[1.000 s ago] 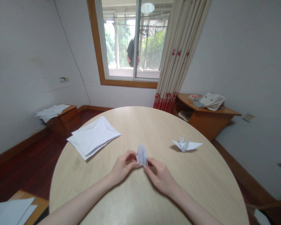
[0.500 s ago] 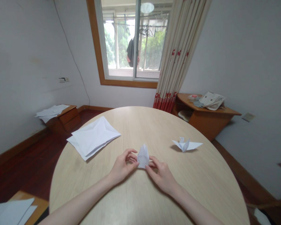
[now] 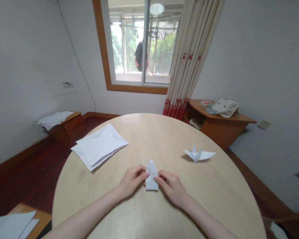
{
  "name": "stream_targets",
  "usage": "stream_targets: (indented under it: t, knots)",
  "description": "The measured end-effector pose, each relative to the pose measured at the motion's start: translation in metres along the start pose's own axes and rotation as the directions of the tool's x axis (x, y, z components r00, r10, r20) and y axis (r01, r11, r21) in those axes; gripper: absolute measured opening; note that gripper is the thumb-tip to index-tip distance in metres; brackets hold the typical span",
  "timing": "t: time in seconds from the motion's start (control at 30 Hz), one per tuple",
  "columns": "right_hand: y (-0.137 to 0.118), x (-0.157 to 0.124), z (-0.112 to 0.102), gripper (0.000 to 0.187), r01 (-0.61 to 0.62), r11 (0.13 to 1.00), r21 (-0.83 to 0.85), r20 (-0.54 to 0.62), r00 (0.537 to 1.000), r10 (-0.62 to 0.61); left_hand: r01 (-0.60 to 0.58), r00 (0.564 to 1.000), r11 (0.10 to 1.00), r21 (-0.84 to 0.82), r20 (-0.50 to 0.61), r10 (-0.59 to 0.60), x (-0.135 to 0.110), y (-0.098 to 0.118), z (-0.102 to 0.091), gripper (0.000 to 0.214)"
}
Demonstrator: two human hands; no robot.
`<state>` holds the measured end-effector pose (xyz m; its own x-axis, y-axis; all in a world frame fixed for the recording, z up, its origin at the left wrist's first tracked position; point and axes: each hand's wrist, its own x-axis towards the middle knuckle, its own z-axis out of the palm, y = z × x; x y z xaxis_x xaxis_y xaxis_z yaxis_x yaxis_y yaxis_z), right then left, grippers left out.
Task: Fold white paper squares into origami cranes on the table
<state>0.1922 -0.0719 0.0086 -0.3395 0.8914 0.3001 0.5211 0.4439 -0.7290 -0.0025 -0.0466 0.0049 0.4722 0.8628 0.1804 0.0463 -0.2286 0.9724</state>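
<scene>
Folded white paper (image 3: 151, 182) sits at lower centre of the frame, over the round wooden worktop (image 3: 214, 196), pinched firmly from both sides by the left hand (image 3: 132, 181) and right hand (image 3: 171, 187), so both grips are closed on it. It's only a narrow pointed fold so far, no wings or neck, while a finished paper crane (image 3: 198, 154) sits to the right. Stack of folded sheets (image 3: 99, 146) waits upper left, untouched.

White walls (image 3: 269, 56), wood-framed window (image 3: 101, 43), red-patterned curtain (image 3: 190, 56), dark wooden floor (image 3: 32, 166).
</scene>
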Motion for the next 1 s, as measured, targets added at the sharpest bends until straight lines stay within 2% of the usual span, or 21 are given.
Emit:
stream_targets:
  t: [0.13,0.27,0.37,0.57,0.67,0.8,0.87,1.0]
  knots:
    - [-0.003,0.002,-0.001,0.039,0.029,1.0,0.007,-0.028,0.999,-0.029,0.007,1.0,1.0,-0.018,0.009,-0.006,0.001,-0.002,-0.001,0.037]
    - [-0.008,0.002,0.0,0.027,-0.012,0.983,0.181,-0.001,1.0,0.012,0.012,1.0,1.0,-0.015,-0.001,-0.012,0.002,-0.001,-0.001,0.042]
    - [-0.008,0.002,0.001,0.024,-0.047,0.964,0.263,0.015,0.999,0.045,-0.001,1.0,0.998,0.056,0.001,0.001,0.001,0.001,-0.001,0.043]
    - [-0.011,0.0,-0.003,0.026,-0.02,0.958,0.287,0.028,1.0,0.012,-0.163,0.982,0.928,0.335,-0.034,0.184,0.0,0.003,-0.002,0.033]
    - [-0.013,0.0,-0.004,0.028,0.025,0.967,0.252,0.04,0.999,-0.036,-0.131,0.985,0.948,0.291,-0.071,0.159,-0.001,-0.002,0.0,0.023]
    - [-0.012,-0.001,-0.003,0.025,0.078,0.986,0.149,0.024,0.996,-0.082,-0.091,0.974,0.978,0.188,-0.187,0.126,-0.002,-0.007,0.004,0.025]
    - [-0.011,-0.002,-0.003,0.021,0.092,0.985,0.148,0.022,0.995,-0.096,-0.099,0.968,0.963,0.251,-0.198,0.152,-0.003,-0.005,0.005,0.02]
    - [-0.013,-0.002,-0.002,0.016,0.094,0.976,0.196,0.027,0.994,-0.101,-0.148,0.97,0.907,0.394,-0.12,0.21,-0.007,0.007,0.007,0.019]
